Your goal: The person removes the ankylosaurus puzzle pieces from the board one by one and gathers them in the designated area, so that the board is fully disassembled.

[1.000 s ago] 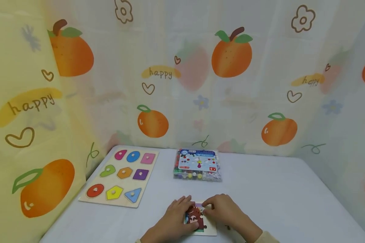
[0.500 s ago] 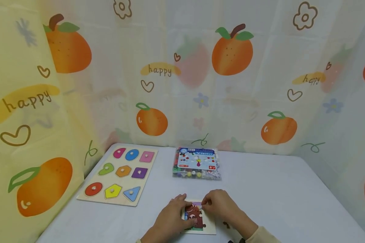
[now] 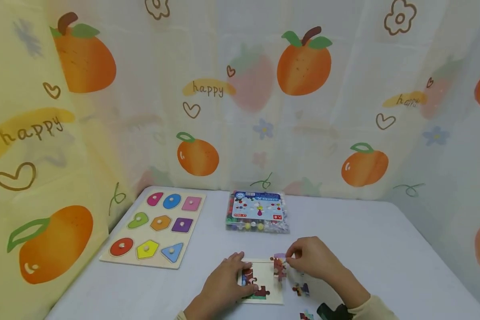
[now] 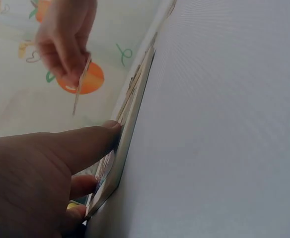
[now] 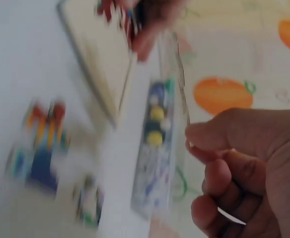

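Note:
A small pale jigsaw board lies flat on the white table. My left hand rests along its left side, fingers extended, with the thumb pressing on the board's face. Some brown puzzle pieces sit in the lower left of the board. Between thumb and fingertips my right hand pinches a strip of brown and purple puzzle pieces, which seem joined, above the board's right edge. In the right wrist view this strip shows edge-on and thin.
Loose puzzle pieces lie right of the board, with another piece nearer the front. A clear box of coloured beads stands behind. A wooden shape board lies at the left. A patterned curtain encloses the table.
My right hand has moved up and to the right, lifting the strip of pieces out of the board and baring pale backing. My left hand stays on the board.

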Demonstrator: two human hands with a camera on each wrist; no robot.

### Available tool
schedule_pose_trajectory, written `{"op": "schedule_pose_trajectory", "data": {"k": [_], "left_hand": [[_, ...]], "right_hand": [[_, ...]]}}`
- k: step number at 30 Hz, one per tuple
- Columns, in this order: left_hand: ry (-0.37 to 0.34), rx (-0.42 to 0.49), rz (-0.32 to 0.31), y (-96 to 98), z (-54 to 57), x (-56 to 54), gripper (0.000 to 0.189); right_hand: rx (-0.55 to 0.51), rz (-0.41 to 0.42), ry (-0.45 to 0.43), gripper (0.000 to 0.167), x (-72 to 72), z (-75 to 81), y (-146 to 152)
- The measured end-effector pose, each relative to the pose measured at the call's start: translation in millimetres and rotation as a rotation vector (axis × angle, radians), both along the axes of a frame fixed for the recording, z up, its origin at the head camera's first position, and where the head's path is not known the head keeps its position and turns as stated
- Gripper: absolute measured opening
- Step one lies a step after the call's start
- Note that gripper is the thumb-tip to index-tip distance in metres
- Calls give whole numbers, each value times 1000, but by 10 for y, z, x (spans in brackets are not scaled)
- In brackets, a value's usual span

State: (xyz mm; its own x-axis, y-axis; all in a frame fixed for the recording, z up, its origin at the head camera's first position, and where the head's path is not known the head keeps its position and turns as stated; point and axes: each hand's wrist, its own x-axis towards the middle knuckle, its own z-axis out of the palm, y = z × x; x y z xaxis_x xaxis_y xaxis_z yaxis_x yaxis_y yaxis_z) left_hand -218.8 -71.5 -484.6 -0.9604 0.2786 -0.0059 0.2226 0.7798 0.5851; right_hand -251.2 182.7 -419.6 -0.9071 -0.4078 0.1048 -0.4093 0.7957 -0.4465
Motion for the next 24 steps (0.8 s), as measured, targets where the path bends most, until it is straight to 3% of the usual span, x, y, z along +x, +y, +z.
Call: {"op": "schedule_pose_trajectory", "data": {"k": [3,7,9,16,24], "left_hand": [[19,-7,0,-9,-33,-9,66],[36,-7,-2,-12,-66,-28,64],[33,2,-16,10,-89,-23,64],[37,31,-11,-24,-82,-46,57],[53,106,149,47,-82,-25,36]], "right_hand": [[-41,-57,-15,9,20,-5,202],[-47,-61,-19,8,19,-90,248],[-41,-40,-24,8,38,-159,199],[-5,88,-3,5,-145,-307,-245],[18,118,-55,5,-228,-368,-426]]}}
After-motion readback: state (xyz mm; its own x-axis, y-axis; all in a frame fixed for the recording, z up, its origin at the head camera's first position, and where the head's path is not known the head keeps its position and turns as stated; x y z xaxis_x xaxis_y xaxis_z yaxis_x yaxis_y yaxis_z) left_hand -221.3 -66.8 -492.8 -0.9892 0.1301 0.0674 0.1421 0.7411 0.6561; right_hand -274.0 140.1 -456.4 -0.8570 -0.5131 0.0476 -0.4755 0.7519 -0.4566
